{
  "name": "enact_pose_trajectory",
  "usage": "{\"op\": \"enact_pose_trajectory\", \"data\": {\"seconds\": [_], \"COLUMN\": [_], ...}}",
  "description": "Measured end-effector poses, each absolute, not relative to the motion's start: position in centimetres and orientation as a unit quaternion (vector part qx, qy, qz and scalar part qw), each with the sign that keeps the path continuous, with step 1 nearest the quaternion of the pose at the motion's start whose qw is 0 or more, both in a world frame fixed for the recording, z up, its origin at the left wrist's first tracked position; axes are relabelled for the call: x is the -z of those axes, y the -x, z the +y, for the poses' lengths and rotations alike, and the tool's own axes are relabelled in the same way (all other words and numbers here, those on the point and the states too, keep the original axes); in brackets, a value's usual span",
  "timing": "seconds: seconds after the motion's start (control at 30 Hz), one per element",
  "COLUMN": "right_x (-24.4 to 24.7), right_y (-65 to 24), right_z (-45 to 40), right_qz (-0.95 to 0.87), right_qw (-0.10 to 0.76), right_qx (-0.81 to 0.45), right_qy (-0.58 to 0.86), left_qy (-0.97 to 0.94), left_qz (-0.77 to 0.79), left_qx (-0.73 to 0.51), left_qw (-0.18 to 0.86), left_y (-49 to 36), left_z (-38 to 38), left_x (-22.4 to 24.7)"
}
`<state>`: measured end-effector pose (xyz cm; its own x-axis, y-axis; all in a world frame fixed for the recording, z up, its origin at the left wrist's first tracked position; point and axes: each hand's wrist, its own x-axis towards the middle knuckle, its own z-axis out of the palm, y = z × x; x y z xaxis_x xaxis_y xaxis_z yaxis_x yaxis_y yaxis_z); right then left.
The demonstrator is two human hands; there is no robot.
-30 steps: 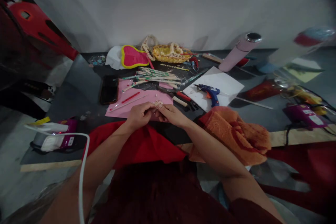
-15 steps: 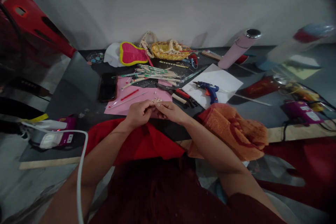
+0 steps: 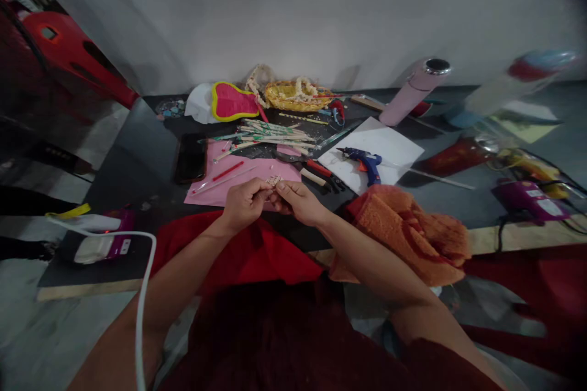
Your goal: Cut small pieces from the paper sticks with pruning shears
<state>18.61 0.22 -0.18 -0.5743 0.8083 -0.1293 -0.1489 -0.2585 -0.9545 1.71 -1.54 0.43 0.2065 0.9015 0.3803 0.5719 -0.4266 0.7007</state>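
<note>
Dark tabletop [image 3: 132,149] against grey wall [image 3: 321,12]. Red cloth [image 3: 257,250] at near edge, partly under the forearms; crumpled orange towel [image 3: 413,226] right of it, also at the edge. White sheet [image 3: 398,143] upper right of the hands, pink sheet [image 3: 206,189] under and beyond them. Pink thermos [image 3: 413,91] leaning beyond white sheet. Yellow wicker basket [image 3: 293,98] near wall, beaded strand over it; pink panel with yellow rim [image 3: 233,102] on its left.

Left hand [image 3: 245,203] and right hand [image 3: 300,201] meet over pink sheet's near part. Left: fingers curled, thumb and fingertips together on small beige beaded piece [image 3: 274,180]. Right: thumb and fingers also clamped on it, from the other side. Lower fingers partly hidden.

Black phone [image 3: 191,159] left, at pink sheet's edge. Blue glue gun [image 3: 364,162] lying on white sheet. Pile of pale and green sticks [image 3: 270,134] between basket and hands. Red stick [image 3: 228,170] on pink sheet. Beaded piece: smallest, between both hands' fingertips, bead detail blurry.
</note>
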Motion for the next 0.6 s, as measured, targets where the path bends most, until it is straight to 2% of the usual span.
{"op": "enact_pose_trajectory", "data": {"seconds": [0.2, 0.4, 0.5, 0.6], "right_x": [0.4, 0.2, -0.3, -0.7], "right_y": [-18.3, -18.8, -19.8, -21.3], "right_z": [0.0, 1.0, 1.7, 2.6], "right_qz": [-0.483, -0.572, -0.646, -0.730], "right_qw": [0.346, 0.322, 0.333, 0.380], "right_qx": [-0.752, -0.672, -0.569, -0.361], "right_qy": [0.286, 0.344, 0.384, 0.438], "left_qy": [-0.728, -0.727, -0.709, -0.689], "left_qz": [0.489, 0.489, 0.494, 0.497], "left_qx": [-0.434, -0.420, -0.428, -0.442], "left_qw": [0.208, 0.234, 0.267, 0.287], "left_y": [-1.9, -1.9, -1.8, -1.4], "left_z": [-1.8, -1.4, -1.3, -1.1], "left_x": [-0.3, 0.2, 0.5, 0.7]}}
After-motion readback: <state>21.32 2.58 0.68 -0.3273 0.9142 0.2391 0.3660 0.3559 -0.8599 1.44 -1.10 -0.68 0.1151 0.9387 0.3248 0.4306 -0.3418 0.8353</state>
